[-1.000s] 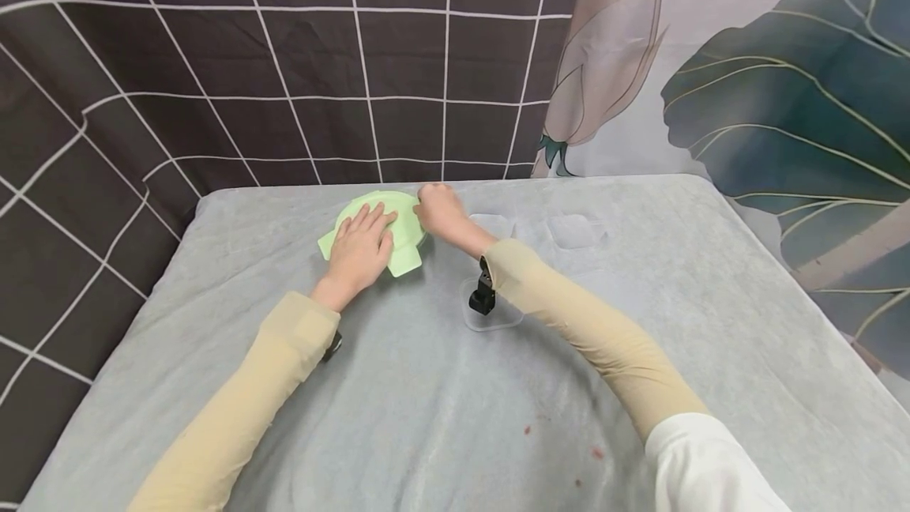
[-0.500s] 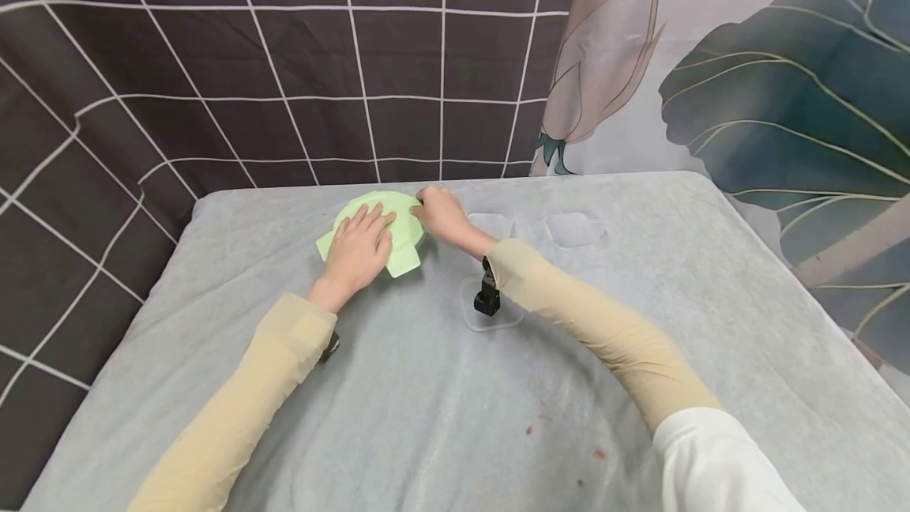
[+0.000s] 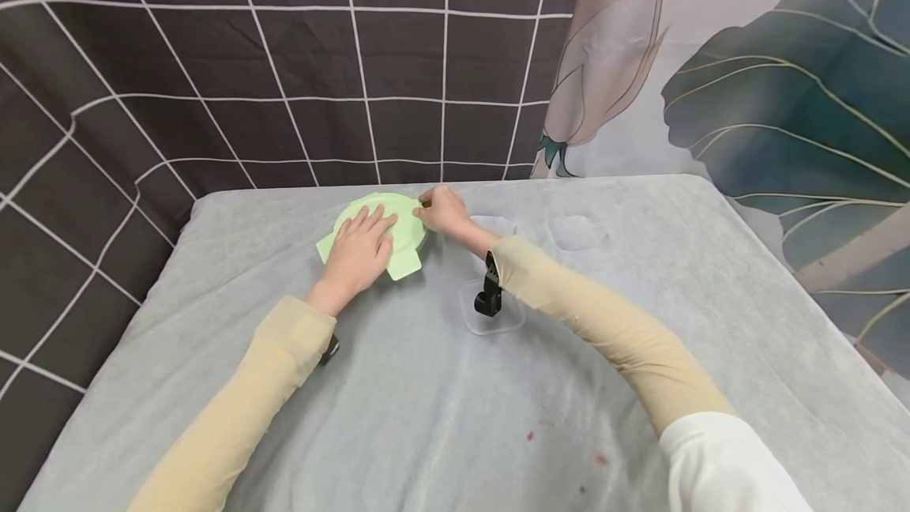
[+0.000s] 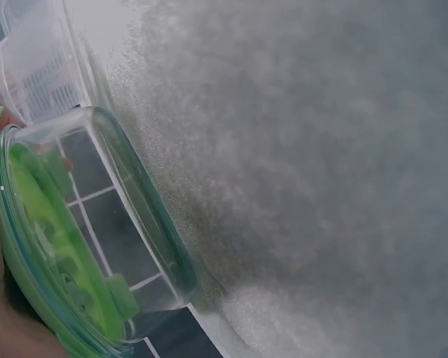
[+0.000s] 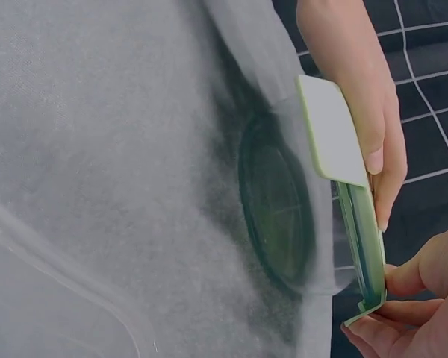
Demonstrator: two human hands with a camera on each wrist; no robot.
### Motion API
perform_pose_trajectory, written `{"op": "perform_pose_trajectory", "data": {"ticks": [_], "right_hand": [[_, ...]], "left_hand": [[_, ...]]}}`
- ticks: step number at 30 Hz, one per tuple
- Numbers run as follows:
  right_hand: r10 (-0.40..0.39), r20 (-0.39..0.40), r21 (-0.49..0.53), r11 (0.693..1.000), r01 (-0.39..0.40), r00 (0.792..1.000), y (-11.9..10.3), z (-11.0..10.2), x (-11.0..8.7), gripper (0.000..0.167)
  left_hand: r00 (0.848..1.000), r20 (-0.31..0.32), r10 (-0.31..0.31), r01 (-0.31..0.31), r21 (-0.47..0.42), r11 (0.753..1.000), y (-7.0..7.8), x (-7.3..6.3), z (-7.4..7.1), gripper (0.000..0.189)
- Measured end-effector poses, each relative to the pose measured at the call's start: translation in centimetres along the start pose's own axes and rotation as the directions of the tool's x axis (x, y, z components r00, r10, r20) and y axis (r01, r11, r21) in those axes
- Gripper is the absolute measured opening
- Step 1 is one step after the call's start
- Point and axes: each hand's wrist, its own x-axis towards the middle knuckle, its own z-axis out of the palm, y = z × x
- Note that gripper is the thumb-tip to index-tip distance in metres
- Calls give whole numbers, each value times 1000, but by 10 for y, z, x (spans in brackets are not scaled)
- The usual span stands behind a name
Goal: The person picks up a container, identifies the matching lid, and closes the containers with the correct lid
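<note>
A round clear food container (image 5: 276, 209) stands at the back left of the table under a light green lid (image 3: 407, 220) with side flaps. My left hand (image 3: 359, 251) lies over the lid, fingers spread and straight, pressing on its top. At the lid's right edge, my right hand (image 3: 446, 212) pinches a flap. The right wrist view shows the thumb on the lid's edge and fingertips under the flap, which angles down. Another flap (image 5: 332, 130) sticks outward near the left hand. Through the clear wall, the left wrist view shows the lid's green underside (image 4: 67, 261).
Clear shallow plastic pieces lie to the right: one (image 3: 494, 326) under the right wrist, one (image 3: 576, 233) further right, another (image 3: 490, 222) behind the right forearm. A grey cloth (image 3: 398, 417) covers the table. A dark grid curtain (image 3: 298, 62) hangs just behind its back edge.
Both hands keep their places on the lid. The right wrist and forearm have turned and shifted very slightly; the left hand is nearly still.
</note>
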Motion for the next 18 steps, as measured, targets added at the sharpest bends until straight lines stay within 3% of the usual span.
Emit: {"op": "perform_pose_trajectory", "data": {"ticks": [10, 18], "right_hand": [[64, 22, 38, 997, -65, 998, -2, 1, 1, 37], [-28, -10, -11, 1000, 28, 1000, -2, 4, -1, 23]], "left_hand": [[1000, -5, 11, -11, -24, 1000, -1, -3, -3, 49], [1000, -5, 9, -9, -25, 1000, 1, -3, -5, 49]]}}
